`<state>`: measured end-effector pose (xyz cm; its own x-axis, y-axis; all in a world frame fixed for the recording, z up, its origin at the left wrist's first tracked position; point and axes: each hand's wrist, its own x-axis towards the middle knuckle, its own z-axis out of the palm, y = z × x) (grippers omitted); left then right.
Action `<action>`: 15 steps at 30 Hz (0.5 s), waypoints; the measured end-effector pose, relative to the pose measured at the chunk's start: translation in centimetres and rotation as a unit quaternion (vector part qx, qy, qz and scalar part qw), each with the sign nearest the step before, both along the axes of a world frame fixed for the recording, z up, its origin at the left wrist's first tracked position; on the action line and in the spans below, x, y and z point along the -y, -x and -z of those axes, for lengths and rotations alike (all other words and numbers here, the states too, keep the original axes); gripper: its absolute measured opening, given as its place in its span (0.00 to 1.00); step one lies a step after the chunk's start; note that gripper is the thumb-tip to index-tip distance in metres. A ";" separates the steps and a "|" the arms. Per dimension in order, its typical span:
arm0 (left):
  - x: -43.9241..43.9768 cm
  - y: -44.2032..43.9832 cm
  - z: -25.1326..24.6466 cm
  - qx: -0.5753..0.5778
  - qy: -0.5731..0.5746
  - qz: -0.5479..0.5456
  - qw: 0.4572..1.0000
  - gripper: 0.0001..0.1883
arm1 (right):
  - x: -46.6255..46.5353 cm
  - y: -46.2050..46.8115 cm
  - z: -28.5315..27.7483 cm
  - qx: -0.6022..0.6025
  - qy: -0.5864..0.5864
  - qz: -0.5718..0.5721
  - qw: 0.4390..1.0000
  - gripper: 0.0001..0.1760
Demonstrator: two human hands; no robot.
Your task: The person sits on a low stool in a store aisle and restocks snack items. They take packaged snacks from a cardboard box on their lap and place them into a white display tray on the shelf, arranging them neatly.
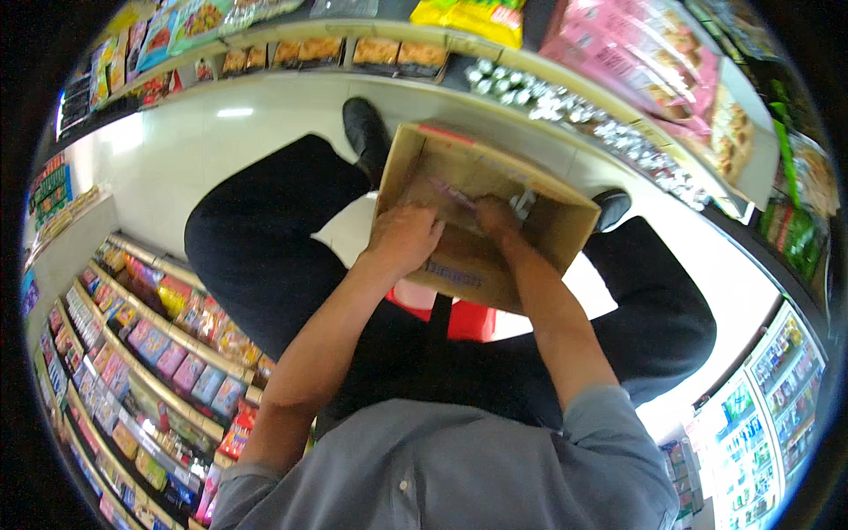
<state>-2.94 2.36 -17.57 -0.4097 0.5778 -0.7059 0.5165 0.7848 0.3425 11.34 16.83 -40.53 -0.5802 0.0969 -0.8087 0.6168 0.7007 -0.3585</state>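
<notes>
An open cardboard box (457,286) sits between my knees, tilted so that its inside faces me. My left hand (405,233) lies across its left near corner with bent fingers; whether it grips the wall is hard to tell. Inside the box, my right hand (495,217) has its fingertips on one end of a thin pinkish-purple item (452,192), seemingly pinching it. Blur hides what the item is. A small whitish thing (523,204) shows beside that hand, against the box's inner wall.
Ahead runs a low store shelf (490,56) with pink snack packs (636,59), boxed baked goods (397,54) and silver-wrapped sweets (530,96). Tiered shelves of packets (159,344) stand at left. Something red (472,320) is below the box; glass-fronted cabinets (755,417) stand at right.
</notes>
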 end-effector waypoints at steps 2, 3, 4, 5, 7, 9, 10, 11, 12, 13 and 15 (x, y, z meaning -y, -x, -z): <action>-1.3 0.4 -0.5 0.004 -0.020 0.037 0.999 0.16 | -0.6 -2.6 6.1 -0.009 0.034 0.000 0.999 0.16; -1.7 0.4 -0.1 0.004 -0.032 0.057 0.998 0.16 | 1.0 -3.4 8.1 -0.061 0.059 0.251 0.964 0.16; -1.7 0.3 0.2 0.007 -0.035 0.060 0.998 0.17 | 0.2 -3.1 8.3 -0.079 0.071 0.243 0.964 0.15; -1.8 0.2 0.6 0.013 -0.039 0.065 0.997 0.18 | -1.1 -3.0 8.1 -0.095 0.079 0.237 0.964 0.16; -0.2 -0.1 1.5 -0.010 -0.028 0.058 0.998 0.24 | -3.3 0.8 0.2 -0.052 0.066 -0.006 0.996 0.16; 0.8 -0.7 2.2 -0.035 -0.043 0.058 0.997 0.29 | -4.2 4.4 -10.5 -0.070 0.073 0.012 0.995 0.16; 0.3 -0.9 1.8 -0.040 -0.048 0.072 0.995 0.32 | -4.5 4.3 -12.2 -0.081 0.081 0.019 0.993 0.16; -0.2 -1.1 1.4 -0.044 -0.072 0.078 0.993 0.33 | -5.2 4.3 -13.8 -0.092 0.089 0.025 0.991 0.16; -0.8 -1.4 0.4 -0.047 -0.094 0.081 0.991 0.35 | -5.8 4.5 -16.6 -0.082 0.118 0.062 0.988 0.16; -1.0 -1.9 -0.4 -0.048 -0.112 0.082 0.989 0.37 | -5.9 4.5 -20.1 -0.071 0.150 0.097 0.981 0.17; -1.1 -3.0 -0.3 -0.060 -0.188 0.073 0.978 0.35 | -6.1 3.7 -24.7 -0.078 0.192 0.144 0.968 0.19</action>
